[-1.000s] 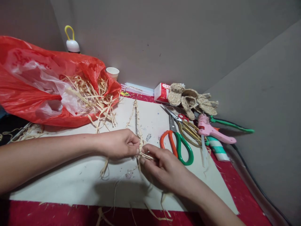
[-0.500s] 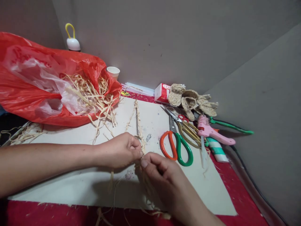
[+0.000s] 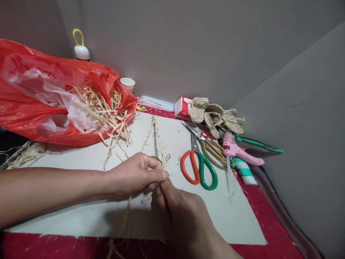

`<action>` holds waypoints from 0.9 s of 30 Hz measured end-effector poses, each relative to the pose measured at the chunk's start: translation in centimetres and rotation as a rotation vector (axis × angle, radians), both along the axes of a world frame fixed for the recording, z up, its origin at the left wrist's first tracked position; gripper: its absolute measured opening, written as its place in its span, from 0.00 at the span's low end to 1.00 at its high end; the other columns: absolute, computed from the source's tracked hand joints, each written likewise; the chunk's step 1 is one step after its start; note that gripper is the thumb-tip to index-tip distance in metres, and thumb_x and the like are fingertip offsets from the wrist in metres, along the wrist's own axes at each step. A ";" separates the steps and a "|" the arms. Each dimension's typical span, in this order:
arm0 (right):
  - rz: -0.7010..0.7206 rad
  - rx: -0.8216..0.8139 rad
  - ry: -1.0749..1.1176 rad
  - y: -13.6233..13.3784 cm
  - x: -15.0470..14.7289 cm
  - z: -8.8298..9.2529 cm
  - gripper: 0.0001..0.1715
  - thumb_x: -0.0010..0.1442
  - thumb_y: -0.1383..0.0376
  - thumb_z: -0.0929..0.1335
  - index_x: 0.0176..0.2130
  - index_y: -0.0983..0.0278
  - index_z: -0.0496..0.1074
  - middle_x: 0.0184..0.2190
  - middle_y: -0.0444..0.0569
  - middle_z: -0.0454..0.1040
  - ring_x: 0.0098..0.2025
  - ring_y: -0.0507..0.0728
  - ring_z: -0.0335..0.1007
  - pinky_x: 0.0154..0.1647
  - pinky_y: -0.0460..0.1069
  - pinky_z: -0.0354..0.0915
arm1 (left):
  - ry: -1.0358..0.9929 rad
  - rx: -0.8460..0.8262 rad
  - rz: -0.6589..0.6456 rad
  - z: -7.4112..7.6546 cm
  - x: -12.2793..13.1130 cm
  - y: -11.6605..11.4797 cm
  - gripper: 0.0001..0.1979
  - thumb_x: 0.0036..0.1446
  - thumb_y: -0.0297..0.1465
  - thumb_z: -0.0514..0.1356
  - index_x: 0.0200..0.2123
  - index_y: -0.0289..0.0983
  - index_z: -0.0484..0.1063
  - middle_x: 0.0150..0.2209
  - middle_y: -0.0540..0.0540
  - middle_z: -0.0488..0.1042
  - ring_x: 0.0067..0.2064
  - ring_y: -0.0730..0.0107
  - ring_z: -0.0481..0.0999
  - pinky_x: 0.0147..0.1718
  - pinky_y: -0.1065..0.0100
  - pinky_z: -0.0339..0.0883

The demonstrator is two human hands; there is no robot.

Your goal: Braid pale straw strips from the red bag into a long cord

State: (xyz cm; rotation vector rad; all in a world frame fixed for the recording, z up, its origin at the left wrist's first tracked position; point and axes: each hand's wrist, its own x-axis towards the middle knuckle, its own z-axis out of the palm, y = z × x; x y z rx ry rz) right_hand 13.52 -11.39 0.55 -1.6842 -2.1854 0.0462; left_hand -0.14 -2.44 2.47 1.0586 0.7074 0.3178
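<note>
A thin braided straw cord (image 3: 159, 141) runs down the white board to my hands, with a second length slanting off from its top end. My left hand (image 3: 140, 172) is closed, thumb and fingers pinching the cord near its lower end. Right below, my right hand (image 3: 185, 212) is bent inward, its fingertips pressed together at the same spot against the left fingers. Those fingertips hide the strands between them. Beside the cord lies a slim dark metal tool (image 3: 155, 142), its lower end covered by my left hand. Loose straw strands (image 3: 127, 212) hang below the left wrist.
A red plastic bag (image 3: 54, 138) spills straw (image 3: 107, 115) at the left. Orange-and-green-handled scissors (image 3: 206, 172), gold-handled scissors (image 3: 212, 153), a pink glue gun (image 3: 242, 153) and woven straw pieces (image 3: 215, 117) lie at the right. A paper cup (image 3: 127, 83) stands behind the bag.
My right hand has turned over, knuckles up, and its fingertips have moved in under the left thumb. The left hand keeps its pinch. The view has shifted slightly.
</note>
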 end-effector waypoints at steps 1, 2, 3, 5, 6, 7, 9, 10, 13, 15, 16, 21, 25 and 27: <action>0.004 -0.004 -0.026 0.0 -0.1 0.2 0.11 0.60 0.71 0.58 0.37 0.66 0.67 0.16 0.45 0.72 0.14 0.54 0.67 0.17 0.47 0.48 | -0.003 0.006 0.008 0.0 0.0 -0.1 0.11 0.50 0.33 0.59 0.22 0.33 0.64 0.15 0.55 0.61 0.16 0.84 0.53 0.16 0.76 0.43; 0.006 -0.017 -0.051 -0.1 -0.2 0.3 0.10 0.58 0.72 0.59 0.36 0.66 0.68 0.17 0.45 0.72 0.15 0.54 0.68 0.17 0.47 0.48 | -0.005 0.007 0.010 -0.1 0.0 -0.1 0.10 0.50 0.33 0.60 0.22 0.33 0.65 0.15 0.55 0.62 0.17 0.84 0.54 0.16 0.76 0.44; 0.012 -0.039 -0.081 -0.1 -0.4 0.4 0.09 0.56 0.73 0.60 0.34 0.65 0.68 0.17 0.45 0.73 0.15 0.54 0.68 0.16 0.47 0.49 | -0.006 0.007 0.004 -0.1 0.0 -0.2 0.10 0.50 0.33 0.60 0.23 0.33 0.65 0.16 0.55 0.62 0.17 0.84 0.55 0.17 0.76 0.45; 0.063 -0.081 -0.149 -0.2 -0.9 0.5 0.09 0.51 0.76 0.62 0.29 0.64 0.67 0.17 0.45 0.72 0.14 0.53 0.67 0.15 0.47 0.48 | 0.009 0.016 -0.013 -0.2 0.0 -0.2 0.10 0.49 0.33 0.60 0.23 0.33 0.65 0.17 0.55 0.62 0.18 0.83 0.55 0.18 0.76 0.45; 0.120 -0.092 -0.177 -0.3 -1.1 0.4 0.09 0.48 0.77 0.63 0.26 0.64 0.66 0.16 0.45 0.72 0.14 0.53 0.66 0.15 0.47 0.48 | 0.018 0.023 -0.022 -0.2 -0.1 -0.2 0.10 0.50 0.33 0.60 0.23 0.33 0.64 0.16 0.56 0.60 0.18 0.83 0.54 0.18 0.76 0.44; 0.199 -0.094 -0.199 -0.5 -1.4 0.3 0.08 0.47 0.76 0.64 0.25 0.63 0.65 0.16 0.44 0.71 0.14 0.53 0.65 0.15 0.47 0.47 | 0.024 0.030 -0.031 -0.2 -0.1 -0.2 0.10 0.50 0.33 0.60 0.23 0.34 0.63 0.16 0.57 0.59 0.18 0.84 0.53 0.17 0.76 0.44; 0.364 -0.023 -0.198 -1.0 -1.7 0.3 0.08 0.49 0.73 0.66 0.23 0.63 0.65 0.16 0.44 0.70 0.15 0.53 0.64 0.15 0.48 0.47 | 0.028 0.048 -0.047 -0.1 -0.1 -0.1 0.11 0.52 0.34 0.59 0.24 0.35 0.62 0.16 0.57 0.58 0.17 0.84 0.51 0.17 0.76 0.42; 0.434 0.039 -0.169 -1.2 -1.7 0.5 0.10 0.52 0.72 0.65 0.22 0.62 0.65 0.14 0.43 0.68 0.14 0.52 0.63 0.15 0.48 0.47 | 0.029 0.060 -0.055 0.0 -0.1 -0.1 0.11 0.52 0.34 0.58 0.24 0.35 0.62 0.16 0.58 0.58 0.17 0.84 0.51 0.17 0.76 0.42; 0.438 0.194 0.103 -1.8 -0.5 2.2 0.20 0.60 0.68 0.63 0.18 0.61 0.63 0.12 0.41 0.64 0.15 0.50 0.59 0.16 0.47 0.50 | 0.038 0.132 -0.070 0.1 -0.1 -0.1 0.12 0.54 0.35 0.57 0.24 0.35 0.61 0.16 0.58 0.57 0.17 0.83 0.50 0.16 0.76 0.41; 0.201 0.202 0.351 -1.6 0.9 3.8 0.17 0.61 0.63 0.63 0.22 0.60 0.67 0.16 0.42 0.67 0.17 0.50 0.60 0.20 0.46 0.56 | 0.054 0.185 -0.078 0.1 -0.1 -0.1 0.12 0.55 0.35 0.56 0.23 0.35 0.60 0.16 0.57 0.56 0.18 0.83 0.50 0.16 0.76 0.41; 0.130 0.210 0.384 -1.2 1.5 4.4 0.16 0.63 0.65 0.61 0.24 0.60 0.68 0.18 0.42 0.67 0.18 0.50 0.59 0.20 0.46 0.56 | 0.059 0.205 -0.082 0.0 -0.1 -0.1 0.12 0.55 0.35 0.56 0.23 0.35 0.60 0.17 0.57 0.56 0.18 0.83 0.50 0.17 0.75 0.42; -0.223 -0.272 0.869 2.2 2.5 3.6 0.10 0.63 0.60 0.62 0.38 0.63 0.69 0.29 0.46 0.72 0.31 0.52 0.69 0.31 0.45 0.64 | 0.010 0.241 -0.083 -0.3 0.1 -0.2 0.10 0.56 0.33 0.54 0.25 0.35 0.61 0.19 0.56 0.57 0.21 0.82 0.53 0.19 0.76 0.46; -0.078 -0.759 0.999 3.1 1.9 2.1 0.19 0.64 0.53 0.59 0.33 0.63 0.69 0.21 0.41 0.65 0.25 0.50 0.61 0.28 0.44 0.60 | 0.017 0.249 -0.133 -0.2 0.1 -0.1 0.10 0.56 0.32 0.52 0.25 0.34 0.63 0.21 0.54 0.61 0.22 0.80 0.57 0.21 0.75 0.51; -0.015 -0.778 0.962 3.0 2.0 2.1 0.20 0.64 0.53 0.59 0.32 0.63 0.69 0.23 0.42 0.65 0.27 0.50 0.60 0.30 0.45 0.60 | 0.105 0.281 -0.137 0.0 0.0 0.0 0.09 0.55 0.33 0.53 0.24 0.36 0.61 0.19 0.55 0.58 0.21 0.80 0.54 0.19 0.75 0.48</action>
